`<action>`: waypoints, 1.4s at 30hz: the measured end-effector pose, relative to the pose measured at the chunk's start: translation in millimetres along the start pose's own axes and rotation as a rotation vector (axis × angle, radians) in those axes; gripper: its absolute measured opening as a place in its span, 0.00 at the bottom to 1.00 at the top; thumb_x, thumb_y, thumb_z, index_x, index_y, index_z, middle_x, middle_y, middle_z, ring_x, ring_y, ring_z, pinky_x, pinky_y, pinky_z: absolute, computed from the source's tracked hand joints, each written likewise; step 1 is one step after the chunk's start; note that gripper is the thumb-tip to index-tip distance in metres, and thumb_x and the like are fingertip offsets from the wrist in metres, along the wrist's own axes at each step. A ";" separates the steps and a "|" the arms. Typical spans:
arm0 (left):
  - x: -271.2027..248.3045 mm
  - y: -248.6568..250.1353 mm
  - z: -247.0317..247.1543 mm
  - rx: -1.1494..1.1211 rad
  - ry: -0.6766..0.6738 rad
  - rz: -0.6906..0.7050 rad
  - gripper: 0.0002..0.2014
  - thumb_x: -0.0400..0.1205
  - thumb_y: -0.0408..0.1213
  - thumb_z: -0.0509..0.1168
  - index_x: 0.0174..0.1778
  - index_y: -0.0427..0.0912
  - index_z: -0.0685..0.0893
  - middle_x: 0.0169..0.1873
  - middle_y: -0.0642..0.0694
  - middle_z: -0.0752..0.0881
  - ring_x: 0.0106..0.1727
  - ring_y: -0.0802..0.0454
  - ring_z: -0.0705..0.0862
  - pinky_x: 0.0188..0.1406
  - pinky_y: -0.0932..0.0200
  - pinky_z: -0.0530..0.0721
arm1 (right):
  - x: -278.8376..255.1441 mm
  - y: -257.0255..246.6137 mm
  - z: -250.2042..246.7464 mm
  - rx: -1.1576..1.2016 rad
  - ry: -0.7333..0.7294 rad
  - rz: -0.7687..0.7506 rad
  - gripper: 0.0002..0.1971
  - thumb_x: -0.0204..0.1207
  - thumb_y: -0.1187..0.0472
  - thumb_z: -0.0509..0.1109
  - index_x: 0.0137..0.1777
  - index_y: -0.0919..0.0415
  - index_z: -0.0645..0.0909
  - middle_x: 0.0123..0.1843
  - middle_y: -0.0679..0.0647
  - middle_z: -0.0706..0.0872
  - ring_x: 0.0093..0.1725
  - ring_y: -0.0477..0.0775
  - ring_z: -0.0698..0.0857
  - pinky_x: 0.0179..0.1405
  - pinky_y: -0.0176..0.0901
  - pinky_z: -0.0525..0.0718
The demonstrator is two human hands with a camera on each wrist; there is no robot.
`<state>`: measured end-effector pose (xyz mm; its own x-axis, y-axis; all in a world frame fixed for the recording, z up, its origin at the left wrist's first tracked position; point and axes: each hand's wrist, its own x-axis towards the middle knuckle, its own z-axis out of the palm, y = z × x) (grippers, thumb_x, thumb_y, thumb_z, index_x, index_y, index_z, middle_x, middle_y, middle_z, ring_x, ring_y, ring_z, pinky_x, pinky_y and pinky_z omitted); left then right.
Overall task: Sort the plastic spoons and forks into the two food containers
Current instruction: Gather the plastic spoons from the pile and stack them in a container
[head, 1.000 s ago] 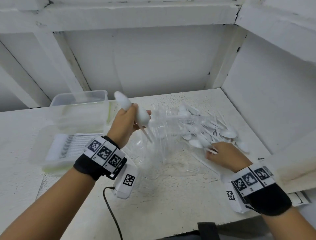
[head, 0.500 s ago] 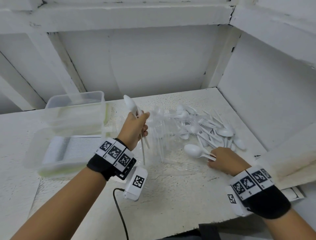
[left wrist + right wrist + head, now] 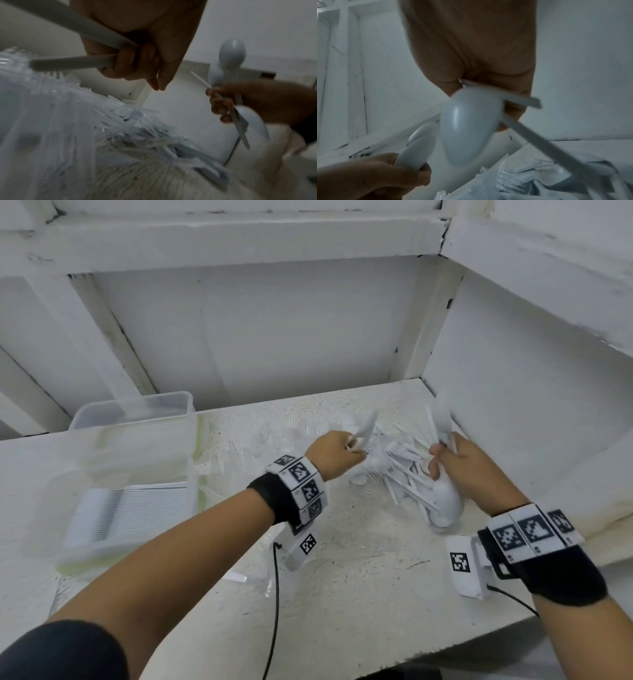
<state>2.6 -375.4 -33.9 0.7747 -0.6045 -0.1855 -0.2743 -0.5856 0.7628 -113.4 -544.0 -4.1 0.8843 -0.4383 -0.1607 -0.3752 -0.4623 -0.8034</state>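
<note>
At centre frame, the left hand (image 3: 330, 455) grips white plastic spoons (image 3: 364, 428); the right hand (image 3: 471, 470) clutches several more (bowls pointing both ways). Clear forks (image 3: 51, 108) lie heaped below, with the containers (image 3: 133, 440) at left.

Head view bright, evenly lit and wide-angle-bent at edges; both wrist views dim, grainy, motion-blurred.
</note>
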 end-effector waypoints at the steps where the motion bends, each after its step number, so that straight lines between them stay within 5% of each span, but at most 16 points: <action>1: 5.3 3.4 5.3 0.092 -0.047 0.040 0.13 0.82 0.40 0.63 0.55 0.34 0.82 0.37 0.47 0.81 0.32 0.55 0.76 0.33 0.65 0.76 | 4.4 3.9 -0.3 0.041 0.025 0.021 0.09 0.84 0.62 0.55 0.41 0.55 0.71 0.27 0.50 0.84 0.37 0.52 0.82 0.48 0.47 0.76; 3: 13.5 10.8 16.1 0.253 -0.128 0.128 0.10 0.83 0.41 0.62 0.49 0.38 0.83 0.35 0.49 0.79 0.36 0.52 0.77 0.32 0.62 0.72 | 8.8 7.1 -2.4 0.099 0.068 0.058 0.08 0.83 0.64 0.53 0.43 0.55 0.69 0.29 0.53 0.84 0.35 0.54 0.85 0.48 0.48 0.80; 6: 25.2 22.3 32.0 0.502 -0.238 0.263 0.11 0.83 0.41 0.61 0.51 0.39 0.84 0.41 0.48 0.78 0.42 0.51 0.77 0.37 0.61 0.68 | 10.7 6.9 -7.9 0.120 0.147 0.075 0.04 0.84 0.65 0.52 0.50 0.62 0.69 0.38 0.51 0.76 0.24 0.54 0.81 0.32 0.42 0.79; 10: 32.2 35.3 51.5 0.754 -0.363 0.373 0.14 0.83 0.35 0.57 0.61 0.41 0.82 0.58 0.42 0.74 0.48 0.44 0.79 0.39 0.57 0.73 | 13.4 11.5 -17.3 -0.014 0.181 0.051 0.07 0.84 0.63 0.52 0.52 0.62 0.71 0.37 0.50 0.75 0.25 0.56 0.79 0.31 0.43 0.73; 13: 33.6 39.4 61.9 0.886 -0.412 0.417 0.13 0.84 0.36 0.57 0.60 0.38 0.82 0.61 0.40 0.72 0.47 0.40 0.80 0.38 0.55 0.73 | 13.1 13.1 -19.9 -0.026 0.174 0.065 0.07 0.84 0.62 0.52 0.51 0.62 0.72 0.35 0.53 0.76 0.27 0.56 0.80 0.30 0.42 0.73; 19: 28.7 32.8 68.2 0.911 -0.400 0.492 0.12 0.84 0.39 0.58 0.57 0.39 0.82 0.59 0.43 0.75 0.48 0.45 0.79 0.34 0.58 0.67 | 13.1 15.4 -17.2 -0.025 0.158 0.059 0.08 0.83 0.61 0.53 0.50 0.61 0.73 0.34 0.55 0.77 0.27 0.56 0.81 0.32 0.43 0.75; 34: 12.0 25.2 60.6 1.080 -0.540 0.514 0.14 0.84 0.38 0.58 0.65 0.47 0.80 0.64 0.50 0.76 0.59 0.47 0.80 0.42 0.58 0.75 | 10.2 11.2 -4.6 0.001 0.117 0.035 0.08 0.84 0.60 0.53 0.48 0.61 0.73 0.31 0.54 0.78 0.26 0.54 0.80 0.36 0.44 0.76; 42: 2.7 18.3 48.7 0.961 -0.391 0.610 0.11 0.83 0.37 0.58 0.58 0.43 0.82 0.52 0.48 0.83 0.50 0.46 0.82 0.30 0.63 0.65 | 10.0 11.0 1.1 0.025 0.109 0.013 0.09 0.84 0.59 0.54 0.46 0.60 0.73 0.29 0.54 0.77 0.25 0.54 0.79 0.42 0.48 0.79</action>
<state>-28.1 -414.1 -50.7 0.1900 -0.9476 -0.2570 -0.9768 -0.2088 0.0475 -108.4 -552.6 -15.2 0.8436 -0.5258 -0.1088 -0.3778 -0.4374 -0.8161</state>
